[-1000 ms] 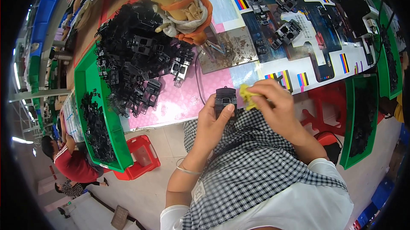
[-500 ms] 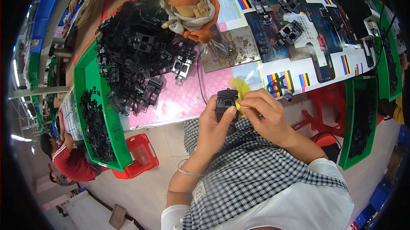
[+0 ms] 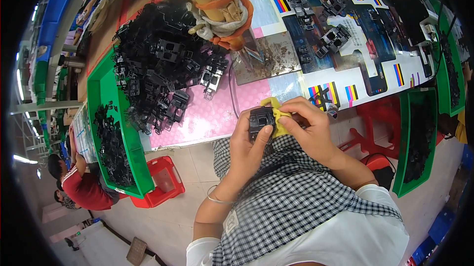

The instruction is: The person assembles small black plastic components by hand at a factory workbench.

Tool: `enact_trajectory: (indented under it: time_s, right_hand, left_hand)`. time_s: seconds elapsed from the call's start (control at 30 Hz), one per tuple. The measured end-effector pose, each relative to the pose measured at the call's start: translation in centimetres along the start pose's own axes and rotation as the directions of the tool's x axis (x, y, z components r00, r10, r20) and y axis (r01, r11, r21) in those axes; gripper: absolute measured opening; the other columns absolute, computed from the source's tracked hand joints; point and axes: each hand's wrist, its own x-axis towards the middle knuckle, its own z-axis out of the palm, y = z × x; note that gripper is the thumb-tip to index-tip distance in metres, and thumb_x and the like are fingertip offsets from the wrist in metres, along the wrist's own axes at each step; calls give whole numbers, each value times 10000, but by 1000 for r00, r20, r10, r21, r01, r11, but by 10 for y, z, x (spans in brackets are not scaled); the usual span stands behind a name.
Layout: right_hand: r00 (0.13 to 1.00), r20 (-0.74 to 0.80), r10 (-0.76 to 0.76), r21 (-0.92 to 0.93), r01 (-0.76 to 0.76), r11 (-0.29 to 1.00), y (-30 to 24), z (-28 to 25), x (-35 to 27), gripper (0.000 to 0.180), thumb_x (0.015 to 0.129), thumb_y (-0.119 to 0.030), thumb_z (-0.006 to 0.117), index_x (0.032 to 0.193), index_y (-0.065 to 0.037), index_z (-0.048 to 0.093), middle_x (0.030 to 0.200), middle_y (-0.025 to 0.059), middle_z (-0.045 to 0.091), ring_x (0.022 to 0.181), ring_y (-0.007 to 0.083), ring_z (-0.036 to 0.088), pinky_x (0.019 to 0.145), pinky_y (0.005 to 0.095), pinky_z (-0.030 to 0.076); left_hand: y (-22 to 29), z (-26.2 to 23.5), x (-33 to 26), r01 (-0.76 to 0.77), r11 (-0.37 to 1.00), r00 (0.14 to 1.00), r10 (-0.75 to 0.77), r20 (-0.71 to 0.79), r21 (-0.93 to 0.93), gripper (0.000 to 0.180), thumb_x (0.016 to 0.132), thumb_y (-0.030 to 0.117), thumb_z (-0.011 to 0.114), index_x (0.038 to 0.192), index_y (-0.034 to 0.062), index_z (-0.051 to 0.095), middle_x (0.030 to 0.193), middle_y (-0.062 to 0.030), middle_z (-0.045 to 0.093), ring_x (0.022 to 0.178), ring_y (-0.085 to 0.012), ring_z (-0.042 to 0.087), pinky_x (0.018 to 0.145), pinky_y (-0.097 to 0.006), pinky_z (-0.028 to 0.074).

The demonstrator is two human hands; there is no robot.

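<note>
My left hand (image 3: 245,146) grips a black plastic part (image 3: 259,122) with a square opening, its thumb lying across the lower front. My right hand (image 3: 312,130) pinches a crumpled yellow cloth (image 3: 282,122) and presses it against the right side of that part. Both hands are just off the table's front edge, above my checked apron. To the left on the table lies a big heap of similar black plastic parts (image 3: 168,51). One shiny part (image 3: 214,77) sits at the heap's right edge.
A wrapped tool (image 3: 221,7) with a cord points down over a worn metal plate (image 3: 266,57). Green bins of black pieces stand left (image 3: 143,172) and right (image 3: 417,152). Several parts (image 3: 334,40) rest on printed sheets. A red stool (image 3: 165,179) is below left; another person (image 3: 86,184) sits beyond.
The yellow cloth, blurred and raised earlier, is now bunched against the part's right side. My right hand has moved up slightly, while the left has turned the part a little.
</note>
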Motion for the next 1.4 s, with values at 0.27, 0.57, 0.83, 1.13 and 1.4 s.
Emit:
enact_trajectory:
  time_s: [0.27, 0.57, 0.83, 1.13, 1.4]
  right_hand:
    - [947, 163, 276, 291, -313, 904, -1, 2, 8, 151, 806, 23, 594, 950, 63, 574, 908, 29, 562, 829, 51, 549, 668, 176, 480]
    - [932, 251, 263, 218, -319, 922, 9, 0, 8, 118, 772, 33, 564, 890, 31, 560, 845, 0, 551, 748, 28, 531, 630, 174, 464]
    - [995, -82, -62, -408, 23, 913, -9, -33, 13, 169, 705, 44, 590, 867, 2, 570, 817, 68, 560, 705, 139, 578, 597, 240, 466]
    - [944, -43, -328, -856, 134, 499, -18, -49, 26, 295, 706, -7, 631, 999, -27, 599, 1087, 111, 539, 1003, 272, 517, 831, 359, 418]
    - [979, 47, -197, -368, 200, 908, 1, 3, 21, 210, 775, -61, 662, 963, 3, 592, 867, 115, 613, 753, 219, 605, 669, 290, 474]
  left_hand:
    - [4, -9, 4, -453, 727, 884, 441, 155, 516, 342, 773, -26, 630, 1092, 14, 512, 1083, -156, 539, 968, -290, 573, 807, -328, 478]
    - [-2, -16, 3, -430, 763, 902, 379, 204, 482, 299, 786, 16, 635, 1065, -8, 531, 1040, -121, 565, 938, -223, 556, 811, -314, 459]
    - [-4, -17, 1, 51, 995, 998, -48, 34, -90, 329, 882, 85, 582, 1171, -16, 464, 985, -24, 569, 831, -79, 536, 749, -213, 452]
    - [-6, -15, 11, 92, 989, 996, -92, 2, -114, 305, 872, 151, 598, 1129, 6, 523, 1033, -44, 583, 776, -87, 508, 716, -228, 426]
    - [-6, -11, 33, 128, 970, 988, -143, -57, -207, 213, 918, 175, 542, 1054, 12, 526, 857, -1, 561, 759, -71, 510, 701, -199, 423]
